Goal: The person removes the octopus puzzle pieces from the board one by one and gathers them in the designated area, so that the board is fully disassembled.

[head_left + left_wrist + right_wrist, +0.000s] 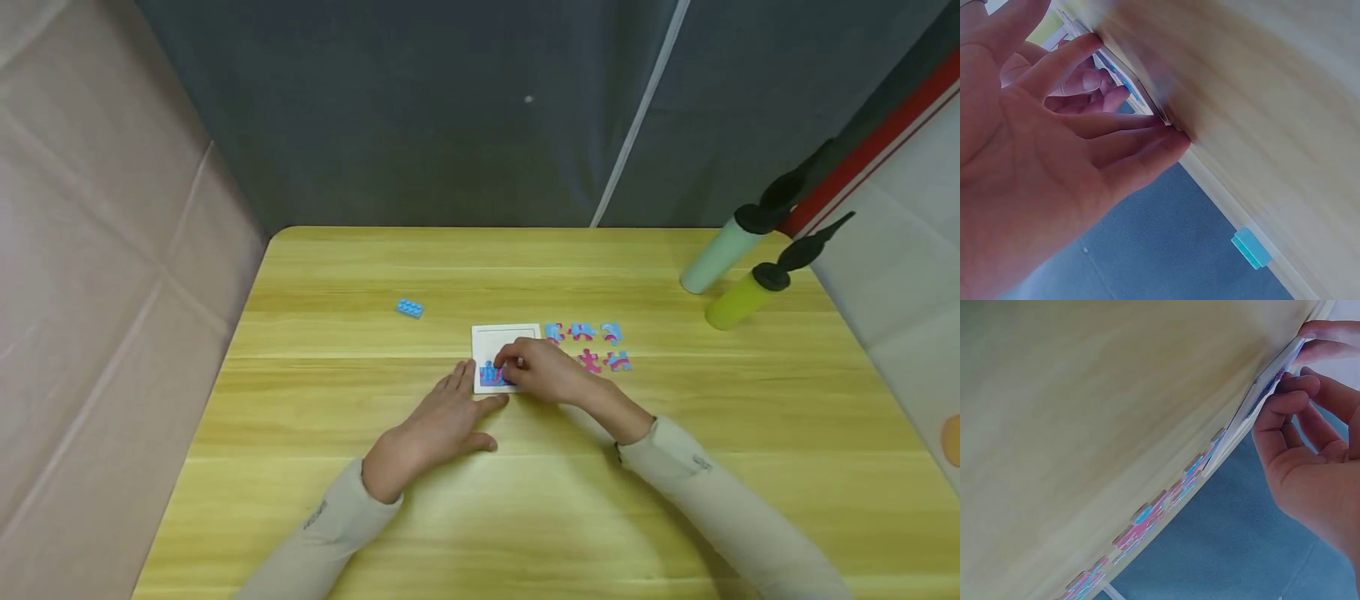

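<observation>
A white square puzzle tray (506, 331) lies on the table, with blue and pink jigsaw pieces (491, 375) fitted along its near left part. My left hand (442, 421) rests at the tray's left and near edges, fingers stretched out. In the left wrist view, its fingertips (1175, 134) touch the tray's side. Over the tray, my right hand (547, 371) curls its fingers and pinches a puzzle piece low against the filled part. That piece is mostly hidden by the fingers. The right wrist view shows the bent fingers (1288, 403) close over the tray (1250, 403).
Right of the tray lie several loose jigsaw pieces (582, 332) in two rows. A blue toy brick (410, 308) sits behind and left of it. Toward the back right corner stand a pale green bottle (720, 257) and a yellow-green one (738, 302), both with black tops.
</observation>
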A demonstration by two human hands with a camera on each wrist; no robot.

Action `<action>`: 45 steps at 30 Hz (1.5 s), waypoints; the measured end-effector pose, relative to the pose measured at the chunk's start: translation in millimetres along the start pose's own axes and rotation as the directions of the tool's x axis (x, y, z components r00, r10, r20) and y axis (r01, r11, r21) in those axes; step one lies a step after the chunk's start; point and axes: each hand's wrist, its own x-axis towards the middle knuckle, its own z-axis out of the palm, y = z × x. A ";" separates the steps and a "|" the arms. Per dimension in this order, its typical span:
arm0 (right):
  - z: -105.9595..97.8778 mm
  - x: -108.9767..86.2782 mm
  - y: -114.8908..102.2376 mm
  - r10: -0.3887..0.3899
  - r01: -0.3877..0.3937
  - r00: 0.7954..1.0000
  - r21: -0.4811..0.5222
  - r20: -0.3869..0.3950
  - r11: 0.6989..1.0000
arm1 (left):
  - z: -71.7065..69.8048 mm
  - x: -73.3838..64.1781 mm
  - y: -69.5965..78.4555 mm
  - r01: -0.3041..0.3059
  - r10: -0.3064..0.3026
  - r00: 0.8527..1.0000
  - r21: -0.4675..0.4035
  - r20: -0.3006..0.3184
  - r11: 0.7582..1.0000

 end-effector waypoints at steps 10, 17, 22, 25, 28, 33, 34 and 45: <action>-5.7 2.1 -0.9 0.014 -0.014 1.000 0.007 0.000 1.000 | -3.0 4.6 0.0 -0.010 0.010 1.000 0.013 -0.012 1.000; -10.3 2.2 -1.3 0.031 -0.031 0.999 0.004 -0.017 1.000 | -6.2 7.3 0.2 -0.019 0.019 1.000 0.025 -0.012 1.000; -12.6 1.5 -0.6 0.034 -0.034 0.999 0.012 -0.022 0.999 | -6.1 8.6 0.0 -0.025 0.026 0.999 0.022 -0.024 0.999; -10.6 0.1 -0.3 0.034 -0.034 0.999 0.025 -0.025 0.999 | -4.5 7.5 0.3 -0.032 0.033 0.999 0.023 -0.030 0.999; -4.5 -2.9 0.6 0.033 -0.033 0.999 0.046 -0.019 0.998 | -0.4 4.1 0.5 -0.042 0.043 0.999 0.032 -0.024 0.999; 7.4 -7.9 0.7 0.034 -0.033 0.999 0.070 -0.012 0.997 | 7.0 -3.3 1.4 -0.042 0.043 0.999 0.029 -0.008 0.999; 9.1 -8.4 0.6 0.033 -0.032 0.999 0.073 -0.012 0.997 | 8.0 -4.4 1.5 -0.040 0.040 0.999 0.026 -0.006 0.999; 3.6 -1.0 -2.7 0.006 -0.005 1.000 0.026 -0.020 1.000 | 6.2 -2.7 -1.8 -0.030 0.031 0.999 0.031 -0.035 0.999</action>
